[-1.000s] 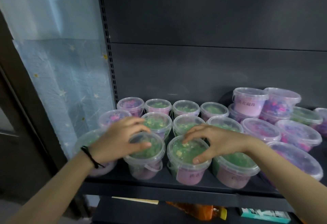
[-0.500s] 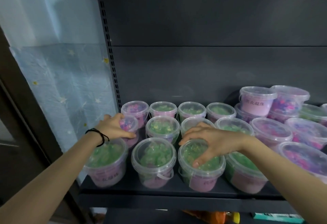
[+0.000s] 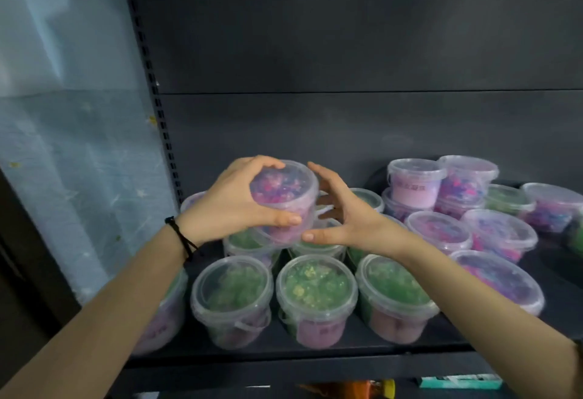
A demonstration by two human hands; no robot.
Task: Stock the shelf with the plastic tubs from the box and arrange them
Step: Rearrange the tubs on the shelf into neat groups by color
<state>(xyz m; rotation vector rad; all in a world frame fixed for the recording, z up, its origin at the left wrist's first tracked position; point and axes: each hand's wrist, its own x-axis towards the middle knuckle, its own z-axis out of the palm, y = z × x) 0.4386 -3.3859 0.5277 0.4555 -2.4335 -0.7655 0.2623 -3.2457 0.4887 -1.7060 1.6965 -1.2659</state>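
**Pink tub held over a crowded shelf**

The left hand (image 3: 233, 206), a black cord band (image 3: 181, 238) at its wrist, grips a pink-and-purple tub (image 3: 284, 197) from the left side. Its fingers curl over the lid's far edge and its thumb is pressed across the near wall. The tub is tilted toward the camera and is held above the second row of tubs, clear of the shelf (image 3: 315, 357). Just to its right is the right hand (image 3: 344, 222), wide and holding nothing, with fingers straight and thumb close under the tub's lower rim. Whether it touches the tub cannot be told.

The tub is clear plastic with a snap lid, and shows pink, purple and blue pieces inside.

At far left hangs a pale blue sheet (image 3: 72, 146), beside the shelf's slotted upright (image 3: 154, 99). Green-filled tubs (image 3: 232, 291) (image 3: 317, 288) (image 3: 391, 291) line the front row, and the left forearm hides part of another tub (image 3: 164, 313) at the end of the row. To the right, more pink-filled tubs (image 3: 438, 231) (image 3: 500, 234) (image 3: 501, 279) crowd the shelf. At the rear, two stacked tubs (image 3: 415, 182) (image 3: 467, 178) sit on top of others.
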